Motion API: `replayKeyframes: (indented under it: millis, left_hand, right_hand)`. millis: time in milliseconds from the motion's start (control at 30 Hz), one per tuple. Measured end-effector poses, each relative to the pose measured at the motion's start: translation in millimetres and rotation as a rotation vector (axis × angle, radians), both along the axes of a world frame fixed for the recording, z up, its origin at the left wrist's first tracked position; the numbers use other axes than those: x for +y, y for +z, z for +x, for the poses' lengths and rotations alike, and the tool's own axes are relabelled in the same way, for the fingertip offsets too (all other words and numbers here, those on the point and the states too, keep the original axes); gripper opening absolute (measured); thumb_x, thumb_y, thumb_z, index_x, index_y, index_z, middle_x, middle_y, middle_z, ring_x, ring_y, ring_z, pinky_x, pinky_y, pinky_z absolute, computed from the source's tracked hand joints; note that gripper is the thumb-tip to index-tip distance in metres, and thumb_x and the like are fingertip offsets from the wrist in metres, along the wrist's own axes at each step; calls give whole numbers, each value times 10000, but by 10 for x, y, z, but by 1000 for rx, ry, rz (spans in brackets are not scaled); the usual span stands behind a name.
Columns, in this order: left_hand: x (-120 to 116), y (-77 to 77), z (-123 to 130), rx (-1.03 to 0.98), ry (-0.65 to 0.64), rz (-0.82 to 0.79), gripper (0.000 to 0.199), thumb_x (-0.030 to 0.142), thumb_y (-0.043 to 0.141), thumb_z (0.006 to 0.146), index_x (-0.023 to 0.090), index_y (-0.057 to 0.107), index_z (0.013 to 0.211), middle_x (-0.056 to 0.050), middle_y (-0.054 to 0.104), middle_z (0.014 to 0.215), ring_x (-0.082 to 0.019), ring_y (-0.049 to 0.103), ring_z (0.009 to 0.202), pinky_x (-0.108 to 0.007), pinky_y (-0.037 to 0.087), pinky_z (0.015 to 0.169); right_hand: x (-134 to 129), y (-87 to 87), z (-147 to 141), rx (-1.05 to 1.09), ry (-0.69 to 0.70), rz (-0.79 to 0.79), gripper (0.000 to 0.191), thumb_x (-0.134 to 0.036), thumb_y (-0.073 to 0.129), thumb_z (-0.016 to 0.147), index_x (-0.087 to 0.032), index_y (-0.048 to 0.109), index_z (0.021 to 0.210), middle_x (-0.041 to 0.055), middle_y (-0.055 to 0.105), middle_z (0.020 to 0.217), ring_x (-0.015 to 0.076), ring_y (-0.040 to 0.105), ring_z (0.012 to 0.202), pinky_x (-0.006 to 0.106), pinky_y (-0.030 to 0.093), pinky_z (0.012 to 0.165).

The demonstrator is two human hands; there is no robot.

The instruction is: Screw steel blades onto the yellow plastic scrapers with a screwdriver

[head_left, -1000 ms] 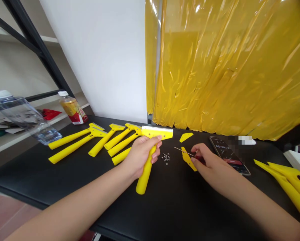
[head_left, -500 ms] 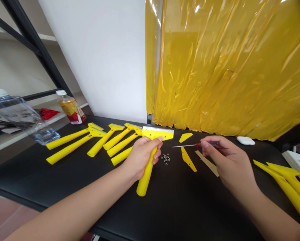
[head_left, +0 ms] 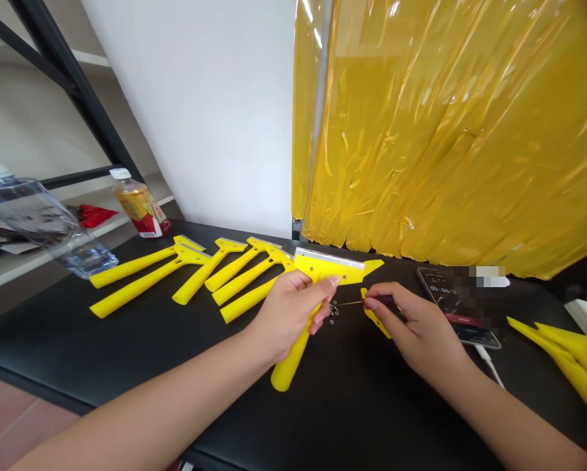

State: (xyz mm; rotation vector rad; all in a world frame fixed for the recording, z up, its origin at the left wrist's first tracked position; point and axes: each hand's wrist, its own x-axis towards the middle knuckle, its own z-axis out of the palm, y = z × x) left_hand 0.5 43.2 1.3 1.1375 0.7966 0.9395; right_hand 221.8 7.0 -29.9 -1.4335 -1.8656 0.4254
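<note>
My left hand (head_left: 286, 311) is closed around the neck of a yellow scraper (head_left: 291, 360), its wide head and pale blade edge facing away from me. In my right hand (head_left: 416, 324) I pinch a thin screwdriver (head_left: 350, 303), its shaft pointing left toward the scraper. Close to the shaft's tip lie several small screws and nuts (head_left: 332, 314), partly hidden by my left fingers. One flat yellow plate (head_left: 374, 265) shows behind the scraper head. Another yellow plate (head_left: 376, 322) lies under my right fingertips, partly covered.
Several yellow scrapers (head_left: 151, 281) lie in a row at left on the black table (head_left: 185, 366). Behind them stand a drink bottle (head_left: 141, 206) and a clear bottle (head_left: 53, 226). At right are a phone (head_left: 438, 288) with a cable and more yellow handles (head_left: 563, 356).
The scraper head has moved right and turned slightly. My right hand with the screwdriver has shifted left and a little lower. The phone now shows; the brown strip is out of sight.
</note>
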Motion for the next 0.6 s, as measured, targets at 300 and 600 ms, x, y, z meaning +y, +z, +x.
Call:
replayKeyframes:
  millis: [300, 600]
  left_hand:
    - [22, -21, -18, 1, -10, 27, 363, 428, 678, 934, 190, 537, 700, 50, 455, 500, -79, 380, 434, -215, 329, 433]
    - [36, -27, -15, -12, 11, 25, 353, 418, 682, 934, 178, 551, 711, 39, 487, 568, -72, 411, 443, -213, 329, 431]
  right_hand:
    - [-46, 86, 41, -13, -30, 18, 178, -457, 591, 1004, -307, 679, 1041, 21, 760, 993, 228, 702, 861, 353, 517, 774]
    - [-91, 157, 42, -17, -30, 35, 162, -434, 601, 994, -297, 685, 1016, 13, 763, 962, 213, 700, 819, 337, 508, 736]
